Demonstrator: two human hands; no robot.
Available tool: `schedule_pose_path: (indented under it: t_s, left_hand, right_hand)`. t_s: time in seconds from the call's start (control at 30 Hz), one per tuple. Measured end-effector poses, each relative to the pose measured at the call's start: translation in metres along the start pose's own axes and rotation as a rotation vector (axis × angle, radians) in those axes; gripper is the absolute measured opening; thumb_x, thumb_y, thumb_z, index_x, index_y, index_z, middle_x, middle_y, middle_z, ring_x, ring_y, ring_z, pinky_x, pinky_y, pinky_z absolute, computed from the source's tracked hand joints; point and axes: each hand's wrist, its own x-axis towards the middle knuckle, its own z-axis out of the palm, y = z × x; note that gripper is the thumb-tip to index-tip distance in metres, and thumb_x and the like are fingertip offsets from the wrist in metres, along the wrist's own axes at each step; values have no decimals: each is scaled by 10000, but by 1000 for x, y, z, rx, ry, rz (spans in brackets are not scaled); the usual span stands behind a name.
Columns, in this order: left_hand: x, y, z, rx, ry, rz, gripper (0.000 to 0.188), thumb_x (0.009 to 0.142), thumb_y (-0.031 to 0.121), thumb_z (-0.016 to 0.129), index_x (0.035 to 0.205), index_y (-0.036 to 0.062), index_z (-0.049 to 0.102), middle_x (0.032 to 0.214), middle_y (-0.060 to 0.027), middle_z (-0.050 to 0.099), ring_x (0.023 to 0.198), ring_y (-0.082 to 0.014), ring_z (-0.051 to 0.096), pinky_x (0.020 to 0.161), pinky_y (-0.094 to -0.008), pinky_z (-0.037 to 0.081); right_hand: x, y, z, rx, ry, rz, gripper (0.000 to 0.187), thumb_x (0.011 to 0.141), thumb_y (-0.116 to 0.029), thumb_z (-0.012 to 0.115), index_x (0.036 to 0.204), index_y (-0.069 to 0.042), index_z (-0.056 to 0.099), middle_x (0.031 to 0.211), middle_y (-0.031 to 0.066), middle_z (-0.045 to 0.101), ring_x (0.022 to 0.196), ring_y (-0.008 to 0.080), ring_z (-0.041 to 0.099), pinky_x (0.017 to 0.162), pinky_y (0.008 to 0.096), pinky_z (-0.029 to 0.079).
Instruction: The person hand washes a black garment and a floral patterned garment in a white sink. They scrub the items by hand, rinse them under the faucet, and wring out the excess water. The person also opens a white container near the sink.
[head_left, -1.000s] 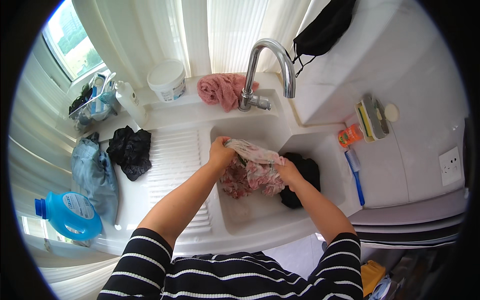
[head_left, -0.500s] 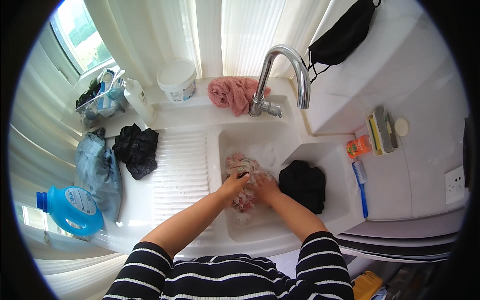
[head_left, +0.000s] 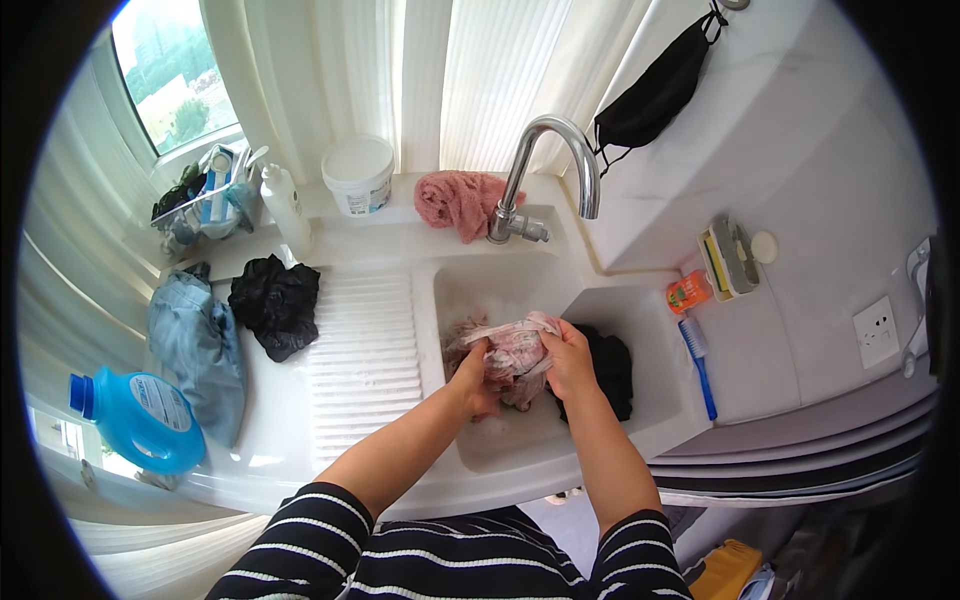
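Observation:
A wet pink-and-white patterned garment (head_left: pixel 520 345) is bunched between my hands over the sink basin (head_left: pixel 520 455). My left hand (head_left: pixel 472 378) grips its left side, the fingers partly hidden by the cloth. On the other side, my right hand (head_left: pixel 570 362) pinches the garment's upper right edge and holds it up. Part of the cloth hangs lower, toward suds at the basin's bottom. Just right of my right hand lies a folded black cloth (head_left: pixel 608 372) on the sink's right part, partly covered by that hand.
A ribbed washboard (head_left: pixel 362 365) adjoins the basin's left. Beyond it lie black clothing (head_left: pixel 275 305), blue-grey clothing (head_left: pixel 200 340) and a blue detergent jug (head_left: pixel 140 420). The chrome faucet (head_left: pixel 550 125) arches behind the basin, beside a pink towel (head_left: pixel 455 200). A blue brush (head_left: pixel 698 368) rests at right.
The garment was pressed down in the basin; now my hands have lifted and spread part of it. My right hand has moved up and right, partly in front of the black cloth.

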Motion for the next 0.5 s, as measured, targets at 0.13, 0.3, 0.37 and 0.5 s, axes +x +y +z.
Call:
schedule_pose_path:
  t_s: [0.13, 0.3, 0.37, 0.5]
  left_hand:
    - [6, -10, 12, -319, -248, 294, 554, 968, 506, 350, 1306, 81, 462, 1273, -181, 534, 1204, -343, 493, 986, -605, 369]
    - [69, -12, -26, -538, 37, 446, 396, 980, 185, 319, 1281, -53, 418, 1285, -240, 490, 1165, -394, 509, 1002, -591, 400]
    - [51, -19, -16, -571, -85, 478, 412, 969, 220, 342, 1271, -45, 437, 1287, -235, 496, 1174, -395, 503, 1024, -588, 369]
    - [41, -41, -15, -579, -102, 475, 456, 974, 328, 380, 1282, 3, 464, 1298, -216, 507, 1195, -391, 489, 1049, -573, 337]
  right_hand:
    - [-12, 4, -9, 380, -120, 199, 252, 920, -80, 524, 1157, -8, 572, 1068, 120, 632, 994, 217, 617, 889, 370, 497]
    - [12, 23, -55, -137, -202, 190, 473, 816, -186, 662, 1227, 0, 517, 1157, 154, 570, 1071, 271, 573, 915, 369, 476]
    - [23, 49, -78, -655, -273, -25, 469, 768, -208, 715, 1152, 22, 571, 1157, 162, 565, 1067, 290, 569, 919, 350, 466]
    - [17, 44, -77, -1235, -436, 15, 424, 676, -269, 797, 926, 42, 653, 1175, 179, 549, 1075, 325, 541, 921, 346, 446]
